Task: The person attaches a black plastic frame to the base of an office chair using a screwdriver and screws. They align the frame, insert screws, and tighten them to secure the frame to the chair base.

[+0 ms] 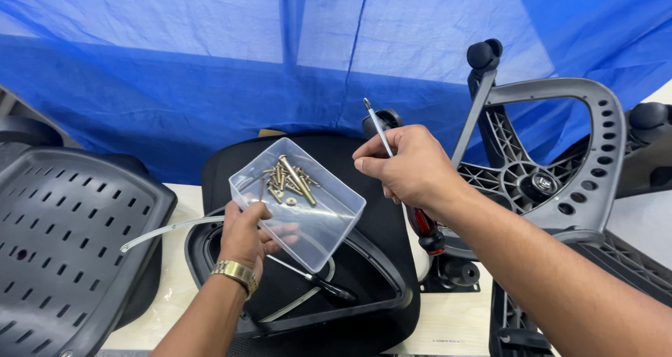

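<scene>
My left hand point(245, 236) holds a clear plastic tray point(329, 220) by its near edge, tilted up over a black chair seat point(378, 259). Several brass screws point(288, 180) lie heaped in the tray's far corner. My right hand point(406, 166) is closed around a screwdriver point(423, 224) with a red and black handle; its metal shaft sticks up past my fingers, just right of the tray. A gold watch sits on my left wrist.
A second black-handled screwdriver point(318, 281) lies in the upturned seat. A perforated black chair back point(63, 238) lies at left. A grey star-shaped chair base point(546, 182) with castors stands at right. A blue tarp point(210, 63) hangs behind.
</scene>
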